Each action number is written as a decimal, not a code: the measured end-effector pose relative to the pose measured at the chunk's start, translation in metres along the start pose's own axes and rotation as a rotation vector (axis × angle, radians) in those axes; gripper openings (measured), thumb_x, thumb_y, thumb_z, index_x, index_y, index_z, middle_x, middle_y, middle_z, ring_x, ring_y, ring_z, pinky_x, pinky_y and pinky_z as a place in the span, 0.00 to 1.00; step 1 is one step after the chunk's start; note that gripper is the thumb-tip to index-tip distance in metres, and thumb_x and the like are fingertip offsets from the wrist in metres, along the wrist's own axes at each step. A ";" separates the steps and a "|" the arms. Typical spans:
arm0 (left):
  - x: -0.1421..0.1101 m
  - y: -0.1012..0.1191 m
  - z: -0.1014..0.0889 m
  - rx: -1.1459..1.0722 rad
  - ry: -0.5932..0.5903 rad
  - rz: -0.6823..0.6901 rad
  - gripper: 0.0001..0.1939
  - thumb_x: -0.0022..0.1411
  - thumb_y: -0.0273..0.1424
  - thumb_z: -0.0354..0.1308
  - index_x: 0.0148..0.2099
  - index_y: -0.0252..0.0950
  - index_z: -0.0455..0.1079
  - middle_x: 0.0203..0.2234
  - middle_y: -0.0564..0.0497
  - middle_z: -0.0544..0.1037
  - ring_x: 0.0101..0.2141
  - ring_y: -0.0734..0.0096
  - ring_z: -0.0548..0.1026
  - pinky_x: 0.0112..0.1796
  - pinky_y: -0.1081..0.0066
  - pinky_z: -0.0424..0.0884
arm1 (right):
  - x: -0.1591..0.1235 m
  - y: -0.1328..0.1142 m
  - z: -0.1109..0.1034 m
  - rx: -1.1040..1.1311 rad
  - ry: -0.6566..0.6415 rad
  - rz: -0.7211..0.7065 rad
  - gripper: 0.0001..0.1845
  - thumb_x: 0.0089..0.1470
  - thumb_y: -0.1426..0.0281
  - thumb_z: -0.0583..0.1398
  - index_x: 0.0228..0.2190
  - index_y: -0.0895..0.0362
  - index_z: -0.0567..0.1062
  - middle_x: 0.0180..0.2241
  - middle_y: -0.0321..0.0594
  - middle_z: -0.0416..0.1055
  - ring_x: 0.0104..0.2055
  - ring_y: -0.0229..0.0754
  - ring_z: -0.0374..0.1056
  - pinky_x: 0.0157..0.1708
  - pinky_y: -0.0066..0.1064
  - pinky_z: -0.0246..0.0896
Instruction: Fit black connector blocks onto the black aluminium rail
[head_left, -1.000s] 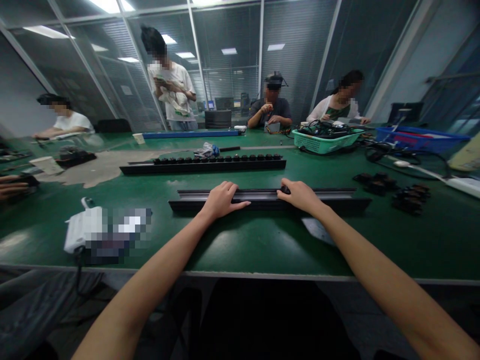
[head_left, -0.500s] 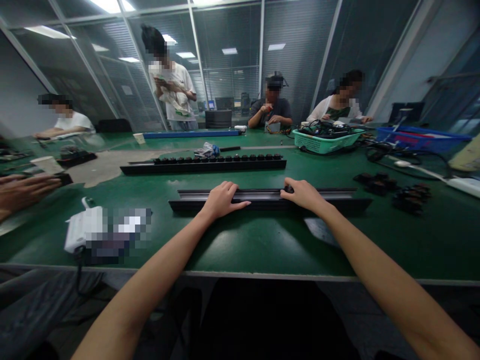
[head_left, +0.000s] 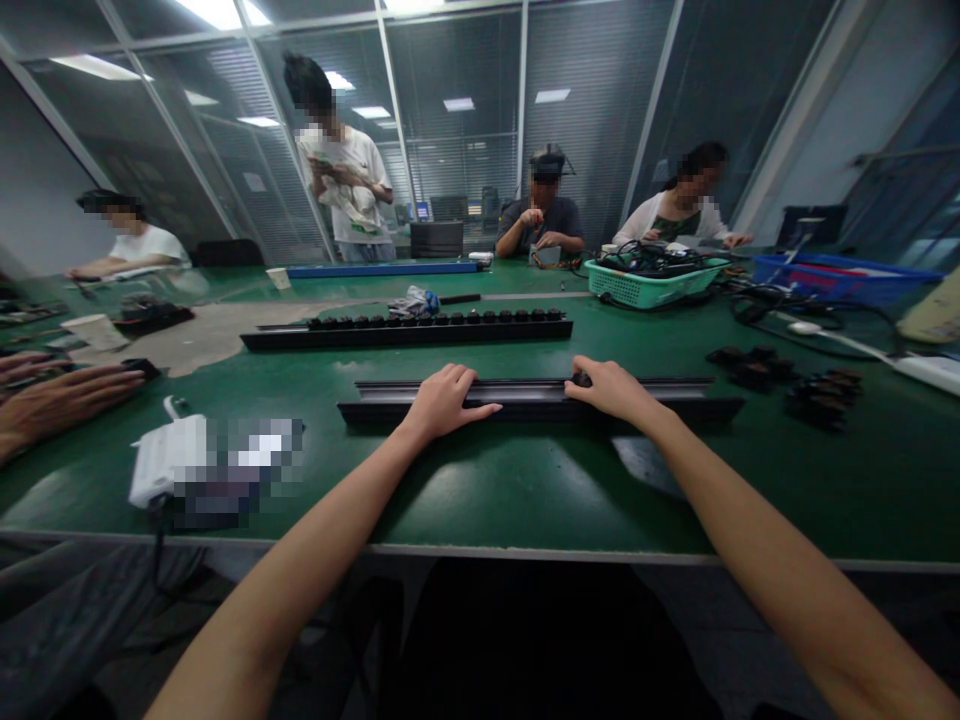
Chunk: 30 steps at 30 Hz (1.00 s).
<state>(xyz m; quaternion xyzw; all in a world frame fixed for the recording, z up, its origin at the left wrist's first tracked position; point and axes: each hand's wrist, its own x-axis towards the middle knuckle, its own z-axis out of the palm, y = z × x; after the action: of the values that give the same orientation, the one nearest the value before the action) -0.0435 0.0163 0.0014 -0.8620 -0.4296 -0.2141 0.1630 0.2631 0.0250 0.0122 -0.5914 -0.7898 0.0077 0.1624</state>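
Note:
A long black channel rail point(head_left: 525, 408) with a pale inner strip lies crosswise on the green table in front of me. My left hand point(head_left: 445, 400) grips it left of its middle, fingers over the far edge and thumb along the near side. My right hand point(head_left: 609, 388) is closed around a small black part point(head_left: 581, 380) at the rail's channel, right of the middle. The fingers partly cover that part. Farther back lies a second black rail point(head_left: 412, 335), with a row of small dark round parts along it.
Loose black parts point(head_left: 821, 395) lie in clusters at the right, near a white power strip point(head_left: 930, 370). A green basket point(head_left: 645, 285) of cables stands behind. At left are a white adapter point(head_left: 169, 455), a blurred-out flat object and another person's hands point(head_left: 75, 400).
My right hand has shifted very slightly to the right along the rail. My left hand stays put. At the far left, the other person's hands have moved.

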 end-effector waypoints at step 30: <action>0.000 0.001 -0.001 0.000 -0.009 0.000 0.30 0.63 0.58 0.49 0.46 0.35 0.68 0.41 0.42 0.75 0.45 0.57 0.72 0.45 0.62 0.69 | 0.000 0.008 -0.009 -0.012 -0.066 0.044 0.15 0.55 0.55 0.56 0.38 0.53 0.71 0.34 0.44 0.75 0.33 0.45 0.67 0.29 0.30 0.52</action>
<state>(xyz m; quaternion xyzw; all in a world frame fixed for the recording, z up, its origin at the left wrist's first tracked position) -0.0433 0.0154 0.0027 -0.8629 -0.4304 -0.2101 0.1612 0.2732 0.0254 0.0189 -0.6090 -0.7816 0.0259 0.1326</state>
